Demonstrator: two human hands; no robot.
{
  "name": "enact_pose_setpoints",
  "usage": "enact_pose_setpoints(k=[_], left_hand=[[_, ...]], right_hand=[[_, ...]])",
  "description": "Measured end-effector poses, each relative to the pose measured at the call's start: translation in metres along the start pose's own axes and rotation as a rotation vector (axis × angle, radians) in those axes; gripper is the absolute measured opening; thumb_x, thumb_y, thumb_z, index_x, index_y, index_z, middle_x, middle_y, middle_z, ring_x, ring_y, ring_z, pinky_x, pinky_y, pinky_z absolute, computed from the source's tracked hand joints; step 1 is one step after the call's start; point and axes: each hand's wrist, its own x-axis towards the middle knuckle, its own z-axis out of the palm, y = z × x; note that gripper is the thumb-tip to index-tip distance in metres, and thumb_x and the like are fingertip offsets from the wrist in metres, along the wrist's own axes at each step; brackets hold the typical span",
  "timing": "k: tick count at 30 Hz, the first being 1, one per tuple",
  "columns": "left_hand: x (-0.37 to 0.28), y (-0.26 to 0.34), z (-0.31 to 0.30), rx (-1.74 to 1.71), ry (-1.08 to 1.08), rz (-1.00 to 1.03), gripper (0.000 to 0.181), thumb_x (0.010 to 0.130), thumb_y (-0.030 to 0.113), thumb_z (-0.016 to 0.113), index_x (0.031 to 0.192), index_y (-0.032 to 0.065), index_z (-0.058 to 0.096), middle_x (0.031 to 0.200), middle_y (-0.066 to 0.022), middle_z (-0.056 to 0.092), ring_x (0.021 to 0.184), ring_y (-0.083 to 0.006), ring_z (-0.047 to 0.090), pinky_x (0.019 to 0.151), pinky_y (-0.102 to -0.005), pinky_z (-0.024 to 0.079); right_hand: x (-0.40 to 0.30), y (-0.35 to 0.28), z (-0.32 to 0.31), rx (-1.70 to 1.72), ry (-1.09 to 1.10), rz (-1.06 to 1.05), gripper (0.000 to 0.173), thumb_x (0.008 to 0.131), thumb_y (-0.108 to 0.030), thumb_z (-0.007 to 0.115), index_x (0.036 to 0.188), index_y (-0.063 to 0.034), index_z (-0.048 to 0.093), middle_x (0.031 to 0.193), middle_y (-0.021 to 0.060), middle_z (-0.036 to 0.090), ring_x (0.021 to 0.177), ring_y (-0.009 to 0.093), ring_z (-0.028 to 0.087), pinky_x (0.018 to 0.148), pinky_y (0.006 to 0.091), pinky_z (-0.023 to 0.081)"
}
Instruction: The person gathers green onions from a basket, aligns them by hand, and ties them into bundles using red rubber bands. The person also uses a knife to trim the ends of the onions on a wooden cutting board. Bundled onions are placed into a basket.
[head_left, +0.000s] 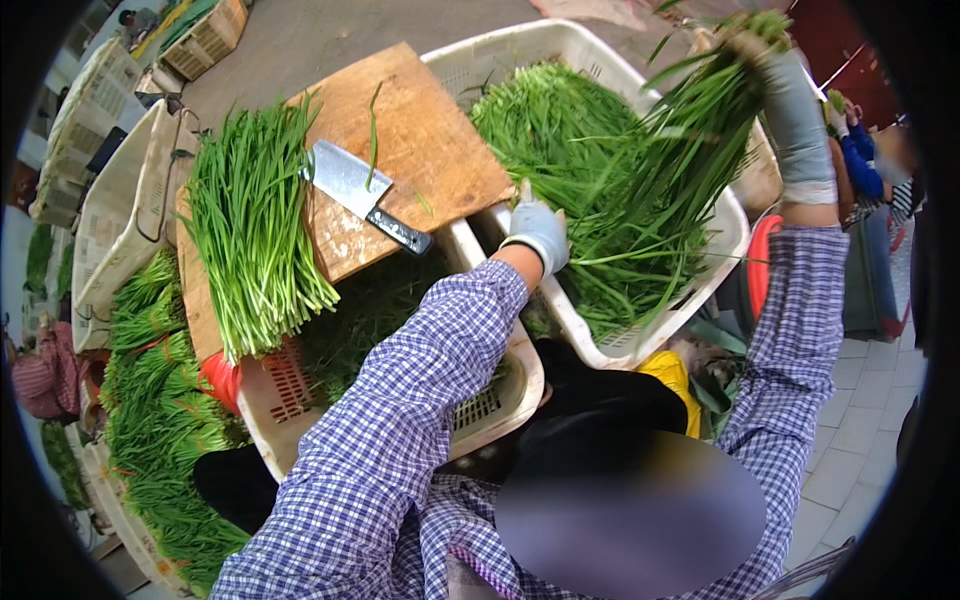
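Note:
My right hand (789, 86), in a grey glove, is raised at the upper right and grips a bunch of garlic chives (705, 124). The leaves hang down over a white plastic crate (600, 52) that holds a heap of loose garlic chives (547, 112). At the crate's near left side is my left hand (541, 231), gloved with bare fingertips, its fingers apart and nothing seen in it. A wooden board (442, 142) lies beside it. On that board rest a cleaver (349, 180) with a black handle and a neat pile of garlic chives (251, 225).
Under the board stands another crate (517, 405) with green scraps. Tied chive bundles (165, 420) fill the left side, near stacked white crates (124, 202). A red rim (761, 262) and a yellow bag (675, 386) are at right. Other people (49, 371) are at both edges.

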Motion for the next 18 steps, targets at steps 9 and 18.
enact_pose_setpoints(k=[9,18], left_hand=[[-0.096,-0.013,0.010,-0.771,0.641,0.115,0.072,0.086,0.036,0.063,0.143,-0.0006,0.040,0.144,-0.0189,0.046,0.137,-0.0309,0.039,0.118,-0.0428,0.020],[-0.256,-0.064,0.076,-2.855,0.140,0.406,0.068,0.087,0.045,0.067,0.136,0.0039,0.043,0.127,-0.0124,0.056,0.109,-0.0236,0.060,0.090,-0.0407,0.054]], right_hand=[[-0.026,-0.152,0.070,0.211,0.405,-0.576,0.020,0.089,-0.005,0.062,0.109,-0.0059,0.061,0.105,0.0043,0.060,0.095,0.016,0.058,0.083,0.0297,0.048],[-0.288,-0.069,0.285,-0.262,-0.287,-0.193,0.063,0.070,-0.015,0.079,0.127,-0.0096,0.053,0.138,0.0155,0.049,0.132,0.035,0.043,0.109,0.0471,0.036]])
